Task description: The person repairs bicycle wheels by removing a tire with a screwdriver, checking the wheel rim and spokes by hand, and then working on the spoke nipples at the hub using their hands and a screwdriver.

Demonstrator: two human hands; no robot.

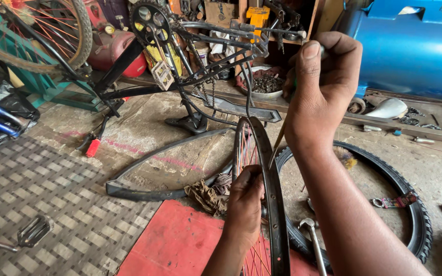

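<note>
A bare bicycle wheel rim (276, 204) with red spokes stands upright in front of me. My left hand (244, 202) grips the rim from the left side, fingers wrapped round its edge. My right hand (321, 84) is raised above the rim and closed on the handle of a long thin tool (278, 145), a screwdriver by its look, whose shaft slants down to the rim's inner face.
An upturned bicycle frame (190, 56) stands behind. A black tyre (410, 199) lies flat at right, a hammer (313, 237) beside the rim. A mudguard (154, 191), rags (205, 194), red mat (180, 240), blue tank (410, 46), and bowl of parts (264, 84) surround.
</note>
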